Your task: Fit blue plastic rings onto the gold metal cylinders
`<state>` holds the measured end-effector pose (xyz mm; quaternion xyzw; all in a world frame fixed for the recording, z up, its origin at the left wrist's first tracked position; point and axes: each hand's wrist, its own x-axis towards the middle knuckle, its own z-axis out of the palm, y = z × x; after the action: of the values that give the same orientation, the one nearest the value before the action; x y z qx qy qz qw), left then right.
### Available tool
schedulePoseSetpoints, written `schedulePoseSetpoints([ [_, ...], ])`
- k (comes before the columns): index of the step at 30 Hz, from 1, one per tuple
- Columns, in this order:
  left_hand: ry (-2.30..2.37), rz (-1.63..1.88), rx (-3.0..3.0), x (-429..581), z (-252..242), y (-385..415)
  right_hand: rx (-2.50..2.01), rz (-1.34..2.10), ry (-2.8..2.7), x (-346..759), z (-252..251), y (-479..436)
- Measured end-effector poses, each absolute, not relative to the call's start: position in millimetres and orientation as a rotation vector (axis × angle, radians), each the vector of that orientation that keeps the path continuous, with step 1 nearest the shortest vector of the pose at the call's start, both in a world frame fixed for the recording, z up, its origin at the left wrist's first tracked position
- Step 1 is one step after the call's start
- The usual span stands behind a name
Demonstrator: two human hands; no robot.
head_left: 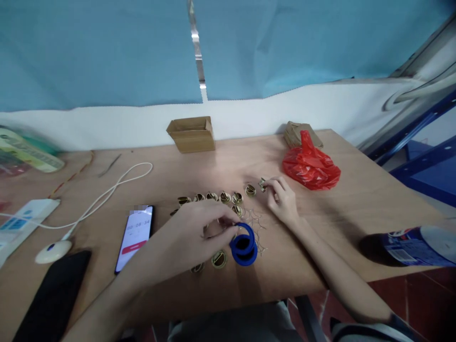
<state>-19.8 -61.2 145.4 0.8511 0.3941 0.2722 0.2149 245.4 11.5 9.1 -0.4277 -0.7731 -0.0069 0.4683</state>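
A pair of overlapping blue rings [245,260] hangs at the left hand's [199,225] pinched fingertips, beside round brass-coloured pieces [219,259]. That hand arches over the group, hiding some from me. Across thin wires [253,219], the right hand [282,198] pinches a small gold-toned piece [262,185], forearm slanting inward. Near it bulges a red plastic bag [311,166]; a lit phone [134,235] flanks the left forearm.
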Motion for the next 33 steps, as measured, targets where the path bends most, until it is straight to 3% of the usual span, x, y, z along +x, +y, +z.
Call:
schedulePoseSetpoints([
  [26,1.147,0.844,2.409,-10.9,143.1,-67.9,-0.966,0.072,-1.882,230.9,17.9,2.5],
  [33,1.255,0.956,1.945,-18.3,85.7,-34.0,-0.822,0.137,-1.947,201.5,38.2,-7.7],
])
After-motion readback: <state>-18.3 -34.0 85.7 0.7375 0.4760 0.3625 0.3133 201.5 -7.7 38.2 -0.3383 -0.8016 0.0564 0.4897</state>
